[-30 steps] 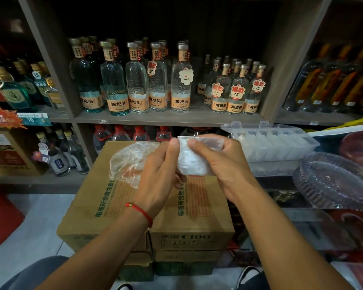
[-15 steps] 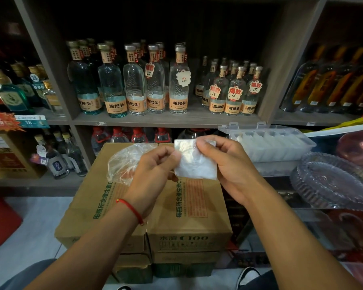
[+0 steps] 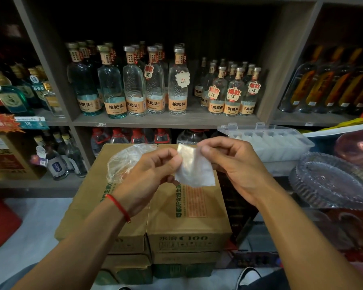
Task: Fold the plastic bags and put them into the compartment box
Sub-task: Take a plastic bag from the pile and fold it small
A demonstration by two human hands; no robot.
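Clear plastic, folded into a small flat square, hangs between two hands above a stack of cardboard boxes [image 3: 184,222]. The left hand [image 3: 149,176] and the right hand [image 3: 233,164] each pinch an upper corner of the folded bag [image 3: 194,170] between thumb and fingers. A second, unfolded bag [image 3: 124,162] lies crumpled on the boxes, to the far left behind the left hand. The compartment box [image 3: 266,143], clear with its lid open, sits to the far right with white folded bags in its cells. Bottles [image 3: 134,84] line the shelf [image 3: 166,121] beyond.
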